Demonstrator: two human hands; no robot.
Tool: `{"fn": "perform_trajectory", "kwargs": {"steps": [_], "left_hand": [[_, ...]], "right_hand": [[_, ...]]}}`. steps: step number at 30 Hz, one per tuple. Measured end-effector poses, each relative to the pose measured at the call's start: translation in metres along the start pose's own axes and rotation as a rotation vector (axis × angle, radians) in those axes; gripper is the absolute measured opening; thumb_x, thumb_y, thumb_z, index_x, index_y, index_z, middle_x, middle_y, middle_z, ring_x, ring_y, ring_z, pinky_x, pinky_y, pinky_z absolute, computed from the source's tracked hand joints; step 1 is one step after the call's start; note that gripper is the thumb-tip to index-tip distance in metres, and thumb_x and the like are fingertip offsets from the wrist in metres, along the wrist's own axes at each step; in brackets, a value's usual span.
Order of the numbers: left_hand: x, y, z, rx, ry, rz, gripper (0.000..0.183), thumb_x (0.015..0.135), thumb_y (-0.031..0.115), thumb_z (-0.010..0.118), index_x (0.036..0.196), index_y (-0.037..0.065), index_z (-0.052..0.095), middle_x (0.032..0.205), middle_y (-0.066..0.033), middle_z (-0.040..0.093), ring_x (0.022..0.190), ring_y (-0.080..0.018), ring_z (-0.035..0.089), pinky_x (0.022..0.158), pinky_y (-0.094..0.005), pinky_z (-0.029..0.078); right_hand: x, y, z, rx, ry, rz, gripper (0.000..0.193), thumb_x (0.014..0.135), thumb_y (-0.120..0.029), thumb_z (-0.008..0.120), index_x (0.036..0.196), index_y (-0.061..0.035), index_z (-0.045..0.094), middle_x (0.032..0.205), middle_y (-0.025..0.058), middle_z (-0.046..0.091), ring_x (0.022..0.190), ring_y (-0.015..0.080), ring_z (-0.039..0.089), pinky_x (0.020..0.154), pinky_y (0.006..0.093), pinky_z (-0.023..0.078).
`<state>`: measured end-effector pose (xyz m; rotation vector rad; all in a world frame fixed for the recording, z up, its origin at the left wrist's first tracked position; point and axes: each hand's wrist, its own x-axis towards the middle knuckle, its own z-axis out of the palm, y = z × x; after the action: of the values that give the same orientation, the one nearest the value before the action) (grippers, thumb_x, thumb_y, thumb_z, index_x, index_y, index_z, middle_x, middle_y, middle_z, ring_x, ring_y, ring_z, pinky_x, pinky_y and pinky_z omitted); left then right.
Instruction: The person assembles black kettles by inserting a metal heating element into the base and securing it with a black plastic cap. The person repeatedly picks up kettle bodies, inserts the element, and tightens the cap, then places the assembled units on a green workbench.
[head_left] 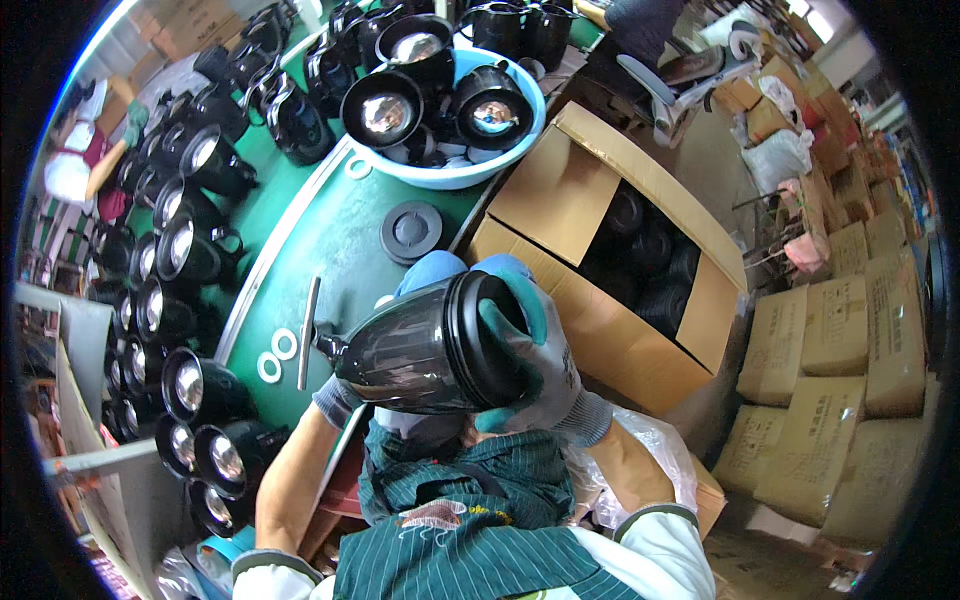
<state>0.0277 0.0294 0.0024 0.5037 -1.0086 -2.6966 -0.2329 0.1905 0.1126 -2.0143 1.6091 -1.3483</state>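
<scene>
A glossy black jug (410,345) lies sideways in front of my body, its narrower end pointing left. My right hand (545,350), in a grey and teal work glove, closes around the ridged black end piece (480,345) at the jug's right end, thumb and fingers on opposite sides. From below, my left hand (338,400) supports the jug at its left side; its cuff shows, while the jug hides most of its fingers. Beyond the jug, a round black disc (411,232) rests on the green table (345,235). Whether the end piece is turning cannot be seen.
White rings (284,344) and a thin metal bar (309,333) lie on the table at left. A light blue basin (440,178) holds black jugs with shiny insides. An open carton (560,270) with black items stands right. More jugs (185,250) line the left, where another person (85,160) works.
</scene>
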Motion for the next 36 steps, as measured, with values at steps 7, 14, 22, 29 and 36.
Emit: {"fn": "perform_trajectory", "kwargs": {"steps": [7,14,22,29,36], "left_hand": [[-0.025,-0.029,-0.026,-0.214,-0.114,-0.17,0.056,0.101,0.005,0.06,0.155,0.005,0.043,0.155,-0.0147,0.049,0.134,-0.0277,0.056,0.112,-0.0462,0.049],[-0.051,0.033,0.048,1.53,0.655,0.856,0.038,0.074,0.017,0.079,0.109,0.001,0.077,0.102,-0.0171,0.076,0.098,-0.0318,0.075,0.092,-0.0429,0.058],[-0.043,0.049,0.073,0.828,0.498,0.27,0.032,0.088,0.011,0.072,0.117,-0.002,0.071,0.106,-0.0079,0.075,0.094,-0.0186,0.071,0.088,-0.0339,0.058],[-0.05,0.065,0.085,1.723,0.372,1.031,0.036,0.075,0.021,0.077,0.107,0.003,0.078,0.096,-0.0135,0.077,0.094,-0.0316,0.075,0.091,-0.0428,0.059],[-0.053,0.015,0.01,0.543,0.363,0.16,0.055,0.09,0.017,0.079,0.139,0.001,0.059,0.134,-0.0139,0.066,0.117,-0.0202,0.064,0.1,-0.0377,0.055]], "right_hand": [[-0.027,-0.021,0.011,0.317,-0.028,0.147,0.119,0.059,-0.081,0.08,0.157,-0.0238,0.045,0.159,0.0263,0.031,0.144,0.0491,0.033,0.118,0.0611,0.025],[-0.048,-0.026,0.018,0.733,0.133,0.65,0.114,0.085,-0.076,0.065,0.161,0.0007,0.029,0.164,0.0237,0.03,0.153,0.0366,0.028,0.125,0.0463,0.023],[-0.044,-0.011,-0.004,0.058,0.15,-0.076,0.112,0.089,-0.078,0.057,0.164,-0.0025,0.023,0.167,0.0264,0.025,0.156,0.0407,0.021,0.126,0.0514,0.016],[-0.079,0.014,0.019,0.65,-0.07,0.581,0.133,0.071,-0.068,0.085,0.165,-0.0049,0.015,0.167,0.0255,0.025,0.154,0.0407,0.025,0.127,0.0577,0.011],[-0.039,-0.008,0.002,0.443,-0.092,0.235,0.126,0.08,-0.081,0.065,0.165,-0.0048,0.013,0.169,0.026,0.016,0.156,0.0414,0.02,0.125,0.0583,0.018]]}}
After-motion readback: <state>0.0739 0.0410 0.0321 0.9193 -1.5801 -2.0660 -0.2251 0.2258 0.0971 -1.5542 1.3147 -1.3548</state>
